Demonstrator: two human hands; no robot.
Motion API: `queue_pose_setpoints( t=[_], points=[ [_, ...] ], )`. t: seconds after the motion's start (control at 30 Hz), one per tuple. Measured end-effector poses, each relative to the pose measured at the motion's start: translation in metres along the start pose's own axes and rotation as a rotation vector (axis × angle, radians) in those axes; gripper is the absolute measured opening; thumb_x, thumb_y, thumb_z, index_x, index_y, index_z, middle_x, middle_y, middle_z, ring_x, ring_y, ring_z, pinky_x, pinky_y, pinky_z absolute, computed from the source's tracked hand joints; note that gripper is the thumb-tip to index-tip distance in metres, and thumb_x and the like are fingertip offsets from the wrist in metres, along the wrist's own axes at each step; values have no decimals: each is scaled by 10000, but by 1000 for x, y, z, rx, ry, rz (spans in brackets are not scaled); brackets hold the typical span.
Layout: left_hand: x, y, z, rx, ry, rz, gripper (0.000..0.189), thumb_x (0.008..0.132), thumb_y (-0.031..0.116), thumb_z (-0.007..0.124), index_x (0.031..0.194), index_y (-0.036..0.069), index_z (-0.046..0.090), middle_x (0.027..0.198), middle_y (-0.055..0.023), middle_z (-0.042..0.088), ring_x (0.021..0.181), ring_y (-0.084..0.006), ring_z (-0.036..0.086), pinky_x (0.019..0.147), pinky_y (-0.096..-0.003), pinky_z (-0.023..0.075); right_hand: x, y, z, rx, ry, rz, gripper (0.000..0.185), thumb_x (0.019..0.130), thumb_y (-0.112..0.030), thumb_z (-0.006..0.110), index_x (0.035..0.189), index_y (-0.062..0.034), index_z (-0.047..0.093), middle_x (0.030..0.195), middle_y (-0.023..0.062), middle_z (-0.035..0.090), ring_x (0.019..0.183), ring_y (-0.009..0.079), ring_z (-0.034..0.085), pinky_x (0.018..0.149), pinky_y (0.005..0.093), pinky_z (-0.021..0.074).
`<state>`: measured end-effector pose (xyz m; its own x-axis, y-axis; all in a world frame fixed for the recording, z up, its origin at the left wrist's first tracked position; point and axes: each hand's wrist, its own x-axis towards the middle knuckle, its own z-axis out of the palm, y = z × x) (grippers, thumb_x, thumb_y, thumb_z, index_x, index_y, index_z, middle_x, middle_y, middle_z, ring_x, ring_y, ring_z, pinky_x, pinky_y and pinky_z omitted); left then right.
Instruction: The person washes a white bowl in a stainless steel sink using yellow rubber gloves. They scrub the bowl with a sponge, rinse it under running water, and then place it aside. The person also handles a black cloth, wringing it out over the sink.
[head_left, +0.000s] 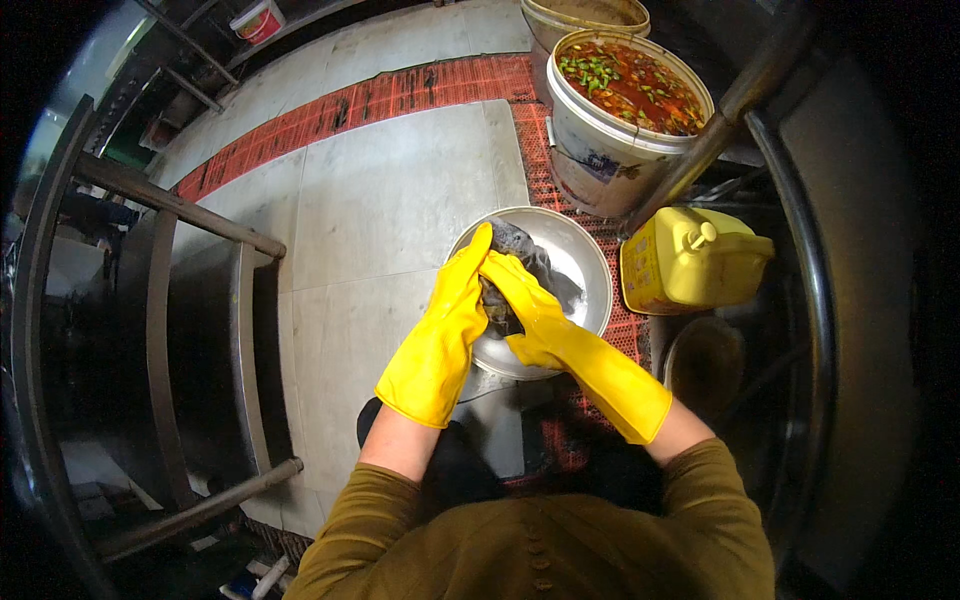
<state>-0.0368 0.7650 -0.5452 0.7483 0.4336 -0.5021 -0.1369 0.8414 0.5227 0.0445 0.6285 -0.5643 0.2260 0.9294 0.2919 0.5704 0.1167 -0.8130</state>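
Both my hands wear long yellow rubber gloves and meet over a round metal basin (592, 262) on the floor. Dark, wet material (517, 244), perhaps a fish or a cloth, is between them; I cannot tell which. My left hand (461, 285) grips its left side, thumb pointing up. Across its front lies my right hand (529, 300), fingers bent and touching the left glove. More of the dark material reaches right over the basin's shiny inside. The gloves hide part of it.
Right of the basin stands a yellow plastic jug (697, 262). Behind it, a white bucket (600, 165) holds red liquid with chopped greens, beside a second bucket (540, 34). Red perforated matting (420, 86) crosses the tiled floor (375, 195). Metal racks (157, 300) stand left, and tubes (810, 247) rise right.
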Motion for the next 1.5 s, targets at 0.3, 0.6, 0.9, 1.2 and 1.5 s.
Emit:
queue_pose_setpoints(
  t=[0.3, 0.6, 0.9, 1.2, 1.5],
  points=[
    [-21, 15, 16, 165, -184, 188, 419, 1023, 415, 642, 1172, 27, 701, 1071, -134, 749, 936, -252, 737, 851, -389, 614, 45, 9, -56, 693, 261, 140, 622, 989, -280, 708, 1485, 11, 471, 1405, 114, 601, 1307, 225, 547, 1124, 358, 409],
    [-34, 62, 9, 166, -227, 292, 503, 986, 439, 687, 1196, -17, 675, 1112, -171, 733, 970, -300, 734, 904, -445, 607, 13, 76, -55, 648, 112, 504, 256, 969, -136, 666, 1192, -12, 688, 1045, 103, 728, 963, 193, 696, 789, 295, 572],
    [41, -23, -25, -135, 74, 135, 501, 992, 468, 629, 1272, 55, 669, 1071, -105, 720, 913, -279, 688, 848, -433, 583, 43, 6, -11, 268, 364, 40, 355, 937, -228, 709, 1216, -21, 634, 1081, 114, 709, 986, 273, 678, 942, 373, 501],
    [37, -65, -7, -49, 265, 59, 413, 1051, 440, 508, 1245, 101, 645, 1165, -114, 692, 1079, -234, 660, 966, -388, 516, 55, 32, 11, -431, 42, 284, 309, 982, -324, 591, 980, -36, 705, 883, 163, 724, 817, 344, 716, 731, 465, 548],
    [33, -68, -1, -152, 146, 144, 316, 1041, 395, 559, 1103, 102, 661, 986, -96, 684, 855, -233, 651, 799, -383, 543, 68, -1, -19, -401, 89, 382, 352, 963, -328, 581, 838, -39, 736, 872, 177, 752, 804, 406, 725, 729, 490, 591]
  ],
)
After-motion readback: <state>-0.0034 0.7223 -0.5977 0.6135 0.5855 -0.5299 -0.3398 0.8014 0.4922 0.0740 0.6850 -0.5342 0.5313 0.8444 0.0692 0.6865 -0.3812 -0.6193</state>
